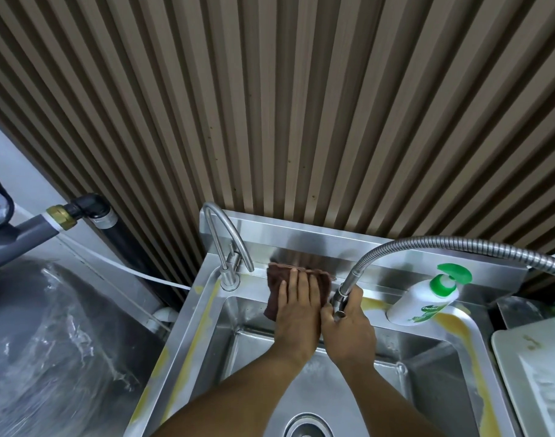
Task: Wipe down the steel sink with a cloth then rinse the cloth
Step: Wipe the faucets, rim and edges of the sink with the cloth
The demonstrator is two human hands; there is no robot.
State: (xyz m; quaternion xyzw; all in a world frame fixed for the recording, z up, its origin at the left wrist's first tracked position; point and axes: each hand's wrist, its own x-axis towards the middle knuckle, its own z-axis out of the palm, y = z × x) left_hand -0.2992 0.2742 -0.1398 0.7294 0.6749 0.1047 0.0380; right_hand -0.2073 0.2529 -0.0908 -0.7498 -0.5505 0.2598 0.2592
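The steel sink (pixel 206 316) fills the lower middle, with yellow stains along its rim. A brown cloth (pixel 274 290) lies flat on the back ledge of the sink. My left hand (pixel 298 307) presses down on the cloth with fingers spread. Just right of it, my right hand (pixel 348 326) grips the head of the flexible metal spray hose (pixel 427 244), which arcs in from the right. I cannot tell whether water comes from the hose head.
A curved steel tap (pixel 225 244) stands at the sink's back left corner. A white soap bottle with a green pump (pixel 427 298) sits on the right back ledge. A white tray (pixel 531 373) lies to the right, plastic-wrapped steel to the left.
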